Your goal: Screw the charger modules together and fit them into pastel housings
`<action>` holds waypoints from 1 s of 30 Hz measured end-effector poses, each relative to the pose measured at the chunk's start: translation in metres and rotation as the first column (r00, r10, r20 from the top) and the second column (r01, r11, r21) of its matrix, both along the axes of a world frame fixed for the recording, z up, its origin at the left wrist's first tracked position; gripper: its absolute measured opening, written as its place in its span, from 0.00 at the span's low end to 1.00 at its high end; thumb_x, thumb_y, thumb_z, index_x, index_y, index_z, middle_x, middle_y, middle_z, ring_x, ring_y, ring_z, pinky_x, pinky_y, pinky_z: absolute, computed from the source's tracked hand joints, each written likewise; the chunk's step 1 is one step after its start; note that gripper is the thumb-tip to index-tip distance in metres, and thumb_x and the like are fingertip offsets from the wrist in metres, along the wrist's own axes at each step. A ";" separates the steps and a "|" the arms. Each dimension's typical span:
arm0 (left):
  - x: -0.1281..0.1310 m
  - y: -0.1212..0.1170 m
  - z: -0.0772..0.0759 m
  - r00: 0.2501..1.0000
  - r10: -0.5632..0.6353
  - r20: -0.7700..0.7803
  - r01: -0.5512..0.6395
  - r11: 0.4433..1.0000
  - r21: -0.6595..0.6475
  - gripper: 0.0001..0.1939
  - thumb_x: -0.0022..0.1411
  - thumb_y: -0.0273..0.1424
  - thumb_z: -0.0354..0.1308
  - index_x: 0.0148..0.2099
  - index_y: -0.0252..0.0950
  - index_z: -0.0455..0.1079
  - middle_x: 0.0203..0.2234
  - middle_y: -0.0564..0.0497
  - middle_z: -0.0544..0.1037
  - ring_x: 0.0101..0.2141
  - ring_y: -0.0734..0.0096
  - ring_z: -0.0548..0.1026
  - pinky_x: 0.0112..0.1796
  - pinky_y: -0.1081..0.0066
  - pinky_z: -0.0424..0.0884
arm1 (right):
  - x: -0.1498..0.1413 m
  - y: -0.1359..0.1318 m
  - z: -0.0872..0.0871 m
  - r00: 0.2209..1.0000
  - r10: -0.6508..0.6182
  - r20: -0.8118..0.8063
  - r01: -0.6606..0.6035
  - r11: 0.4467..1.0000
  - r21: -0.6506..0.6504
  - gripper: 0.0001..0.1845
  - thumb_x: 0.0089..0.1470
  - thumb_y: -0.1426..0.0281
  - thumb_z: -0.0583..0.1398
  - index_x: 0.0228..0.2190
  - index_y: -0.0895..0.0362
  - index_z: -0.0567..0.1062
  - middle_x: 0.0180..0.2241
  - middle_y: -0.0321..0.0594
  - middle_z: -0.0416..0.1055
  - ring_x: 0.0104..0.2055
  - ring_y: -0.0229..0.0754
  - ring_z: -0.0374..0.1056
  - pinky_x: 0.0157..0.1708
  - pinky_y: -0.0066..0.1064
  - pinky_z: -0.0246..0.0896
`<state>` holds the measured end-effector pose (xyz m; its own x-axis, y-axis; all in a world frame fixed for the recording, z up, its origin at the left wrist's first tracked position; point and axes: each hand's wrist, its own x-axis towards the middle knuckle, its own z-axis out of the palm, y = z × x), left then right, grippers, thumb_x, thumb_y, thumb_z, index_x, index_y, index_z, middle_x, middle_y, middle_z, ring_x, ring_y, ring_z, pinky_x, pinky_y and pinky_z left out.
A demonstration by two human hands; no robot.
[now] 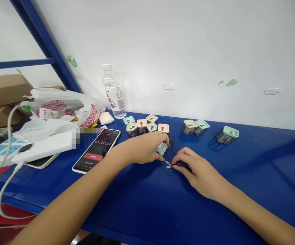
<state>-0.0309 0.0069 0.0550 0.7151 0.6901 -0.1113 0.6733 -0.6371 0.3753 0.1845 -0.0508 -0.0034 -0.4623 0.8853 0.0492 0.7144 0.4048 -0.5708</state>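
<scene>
Pastel square plastic housings (pixel 142 125) stand in a loose row toward the far edge of the blue surface (pixel 142 211). On my feed, the left hand (pixel 139 148) curls around a pale-green square housing (pixel 161 148), while the right hand (pixel 200 173) pinches a small dark part (pixel 180 164), just beside small silver metal pieces (pixel 168 164) lying between the hands.

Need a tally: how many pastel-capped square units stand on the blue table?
9: six units clustered behind the left hand, three further right; a tenth is held in that hand.
</scene>
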 end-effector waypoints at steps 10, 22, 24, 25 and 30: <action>0.005 -0.005 -0.004 0.999 -0.019 -0.026 0.019 1.000 -0.003 0.19 0.60 0.25 0.67 0.52 0.37 0.66 0.51 0.46 0.73 0.52 0.57 0.73 0.51 0.62 0.68 | 0.007 -0.002 0.002 0.998 0.021 -0.057 -0.025 0.997 -0.071 0.14 0.61 0.81 0.51 0.36 0.52 0.70 0.40 0.37 0.69 0.37 0.39 0.67 0.35 0.33 0.61; 0.007 -0.007 -0.002 0.998 -0.024 -0.055 0.024 1.000 0.003 0.17 0.60 0.25 0.67 0.49 0.38 0.68 0.47 0.48 0.74 0.46 0.60 0.75 0.44 0.66 0.68 | 0.005 -0.003 0.003 0.997 0.059 -0.042 -0.060 0.998 -0.022 0.11 0.62 0.77 0.51 0.34 0.52 0.71 0.39 0.39 0.71 0.35 0.40 0.68 0.31 0.31 0.60; 0.007 -0.007 -0.002 0.998 -0.026 -0.051 0.026 1.000 0.001 0.18 0.59 0.26 0.68 0.49 0.38 0.68 0.47 0.48 0.74 0.46 0.60 0.75 0.43 0.67 0.67 | 0.008 -0.001 0.002 0.999 0.034 -0.035 -0.034 0.999 0.002 0.12 0.60 0.78 0.51 0.34 0.52 0.71 0.38 0.38 0.72 0.33 0.39 0.68 0.30 0.31 0.60; 0.007 -0.007 -0.002 0.998 -0.027 -0.050 0.027 1.000 -0.005 0.18 0.58 0.27 0.69 0.49 0.38 0.68 0.47 0.48 0.73 0.46 0.60 0.75 0.43 0.67 0.67 | 0.010 0.000 0.002 0.999 0.013 -0.034 -0.013 1.000 0.014 0.12 0.60 0.78 0.51 0.34 0.52 0.71 0.37 0.37 0.73 0.32 0.39 0.68 0.30 0.30 0.60; 0.009 -0.007 -0.004 0.999 -0.049 0.018 0.049 0.998 -0.034 0.18 0.58 0.30 0.70 0.48 0.37 0.68 0.44 0.50 0.73 0.43 0.63 0.74 0.42 0.68 0.67 | 0.017 0.001 0.006 0.992 -0.100 -0.071 0.105 0.993 0.059 0.08 0.61 0.70 0.55 0.33 0.50 0.74 0.26 0.32 0.72 0.22 0.38 0.62 0.23 0.30 0.56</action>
<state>-0.0223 -0.0002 0.0509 0.7500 0.6502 -0.1215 0.6347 -0.6557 0.4088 0.2017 -0.0503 0.0023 -0.3631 0.9221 0.1337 0.7143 0.3676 -0.5955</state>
